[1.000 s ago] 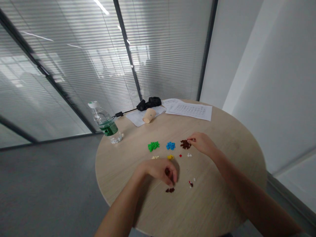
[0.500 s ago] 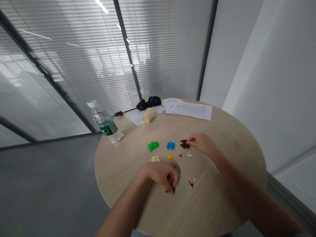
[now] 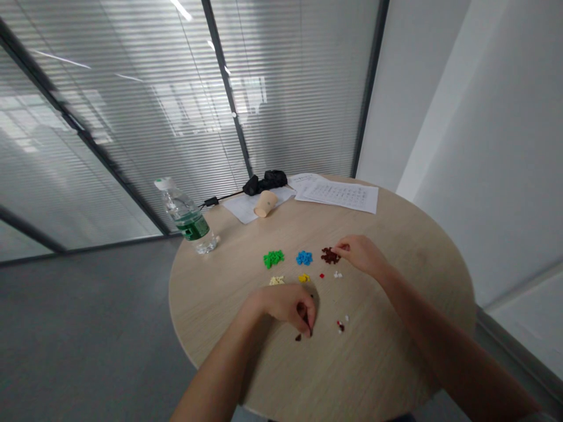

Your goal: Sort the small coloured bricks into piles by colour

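Note:
On a round wooden table (image 3: 396, 363) lie small sorted piles of tiny pieces: green (image 3: 273, 258), blue (image 3: 304, 257), dark brown (image 3: 329, 255), cream (image 3: 277, 281) and yellow (image 3: 304, 278). My left hand (image 3: 288, 308) is curled, its fingertips pinching dark brown pieces just above the table; one brown piece (image 3: 298, 337) lies below it. My right hand (image 3: 360, 254) rests beside the dark brown pile, fingers pinched at its edge. What it holds is too small to see. A few red and white bits (image 3: 341, 325) lie between my arms.
A water bottle (image 3: 187, 217) stands at the table's left edge. At the back lie a tipped paper cup (image 3: 265, 204), printed sheets (image 3: 338, 194), a black object (image 3: 265, 182) with a cable. Glass walls with blinds stand behind; grey floor lies left.
My left hand dropped onto the brown pieces near the front and closed on them; only one piece is left on the table. The right hand stayed at the brown pile.

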Action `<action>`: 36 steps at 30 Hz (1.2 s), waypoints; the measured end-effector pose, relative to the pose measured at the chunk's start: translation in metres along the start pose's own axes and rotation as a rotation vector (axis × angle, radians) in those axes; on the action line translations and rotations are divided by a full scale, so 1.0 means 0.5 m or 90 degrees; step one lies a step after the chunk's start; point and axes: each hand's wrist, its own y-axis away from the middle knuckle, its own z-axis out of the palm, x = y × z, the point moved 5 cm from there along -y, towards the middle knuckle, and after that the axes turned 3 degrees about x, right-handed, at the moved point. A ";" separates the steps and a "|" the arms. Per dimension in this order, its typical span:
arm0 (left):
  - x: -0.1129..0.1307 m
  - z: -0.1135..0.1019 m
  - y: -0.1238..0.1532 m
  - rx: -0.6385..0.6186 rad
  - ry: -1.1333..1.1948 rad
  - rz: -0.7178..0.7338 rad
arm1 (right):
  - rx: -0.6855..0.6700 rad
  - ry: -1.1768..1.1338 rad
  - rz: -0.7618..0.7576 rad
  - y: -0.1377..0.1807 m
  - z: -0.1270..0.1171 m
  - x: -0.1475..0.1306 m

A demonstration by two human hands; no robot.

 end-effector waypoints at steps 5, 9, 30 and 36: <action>-0.004 -0.001 0.000 -0.002 -0.001 0.009 | 0.057 -0.025 -0.020 -0.004 -0.006 0.001; -0.001 -0.025 0.006 0.079 0.005 0.005 | 0.120 -0.167 -0.036 -0.005 -0.008 -0.005; 0.016 -0.104 0.029 0.611 -0.037 0.063 | -0.189 -0.544 -0.068 0.016 0.045 -0.072; 0.009 -0.088 0.021 0.427 -0.048 0.002 | 0.064 -0.215 -0.108 -0.010 0.007 -0.003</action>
